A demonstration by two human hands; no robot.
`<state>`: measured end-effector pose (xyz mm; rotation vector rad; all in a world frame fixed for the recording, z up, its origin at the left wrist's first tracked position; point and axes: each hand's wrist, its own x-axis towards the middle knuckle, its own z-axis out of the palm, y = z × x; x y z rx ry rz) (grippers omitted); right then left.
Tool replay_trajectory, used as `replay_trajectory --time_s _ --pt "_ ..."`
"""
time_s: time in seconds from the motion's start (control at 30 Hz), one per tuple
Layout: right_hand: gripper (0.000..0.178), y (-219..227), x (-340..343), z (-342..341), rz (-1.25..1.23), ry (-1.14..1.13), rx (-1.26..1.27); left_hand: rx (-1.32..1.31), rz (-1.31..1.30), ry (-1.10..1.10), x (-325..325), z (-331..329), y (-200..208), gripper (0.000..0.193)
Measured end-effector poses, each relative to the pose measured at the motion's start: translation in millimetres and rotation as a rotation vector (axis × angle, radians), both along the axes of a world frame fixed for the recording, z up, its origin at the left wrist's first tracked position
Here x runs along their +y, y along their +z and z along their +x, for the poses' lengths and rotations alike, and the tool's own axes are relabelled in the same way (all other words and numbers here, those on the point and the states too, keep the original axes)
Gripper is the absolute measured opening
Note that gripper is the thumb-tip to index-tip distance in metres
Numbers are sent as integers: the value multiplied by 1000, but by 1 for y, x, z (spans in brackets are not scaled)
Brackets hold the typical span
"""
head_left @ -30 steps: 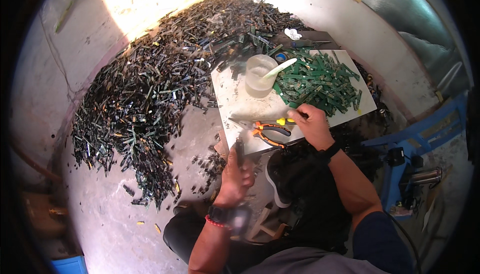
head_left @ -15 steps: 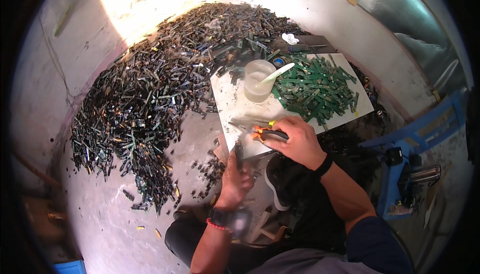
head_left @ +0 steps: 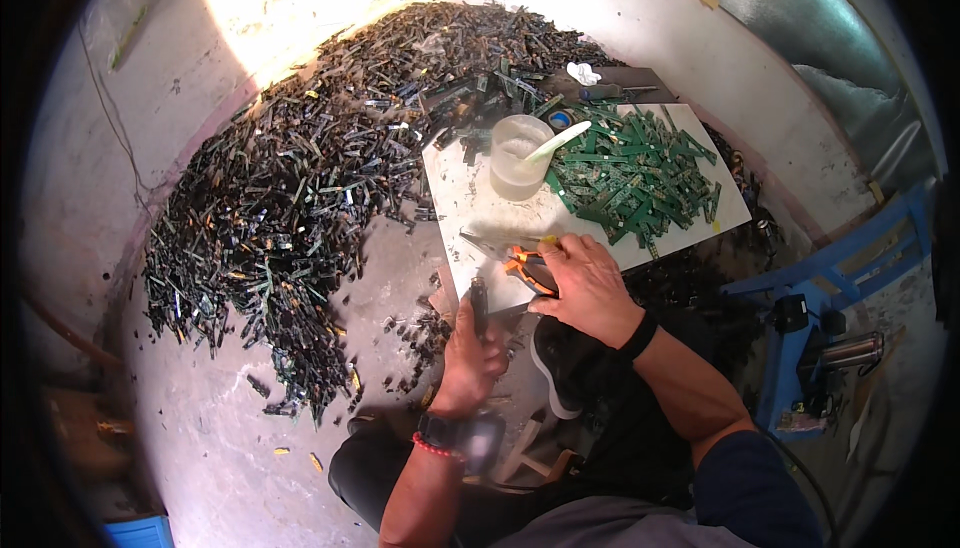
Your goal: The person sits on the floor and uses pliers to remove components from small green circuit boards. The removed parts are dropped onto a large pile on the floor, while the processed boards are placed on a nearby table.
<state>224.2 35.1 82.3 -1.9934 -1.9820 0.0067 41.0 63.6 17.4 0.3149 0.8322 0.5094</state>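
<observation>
Orange-handled pliers (head_left: pixel 522 266) under right hand (head_left: pixel 585 283) closing on them, left hand (head_left: pixel 470 353) gripping dark strip (head_left: pixel 479 306)

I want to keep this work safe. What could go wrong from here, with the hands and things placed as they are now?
1. The right hand rests on orange-handled pliers at the near edge of the white board; they could perhaps slide off.
2. The plastic cup, with a stick leaning in it, stands beside the green circuit boards; a careless reach might tip it.
3. The left hand holds a dark strip; its edges may scratch bare skin.
</observation>
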Motion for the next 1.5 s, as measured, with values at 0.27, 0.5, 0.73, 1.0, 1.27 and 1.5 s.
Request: replay_trajectory --time_s 0.27,0.5,0.73,1.0,1.27,1.5 --pt "36 -6 0 -5 88 37 148 10 17 7 -1 -2 5 47" --pt "41 15 -9 1 -467 199 1614 -18 63 -20 -3 -8 3 48" --pt "39 27 -38 -27 -742 76 1599 33 72 41 -11 -19 5 54" --pt "45 20 -78 -54 -1062 177 1537 72 70 71 -24 -32 -2 55" --pt "39 14 -77 -63 -1070 108 1668 81 193 90 -29 -44 -9 48" --pt "38 3 -76 -79 -992 151 1883 201 287 128 -31 -44 -1 48"
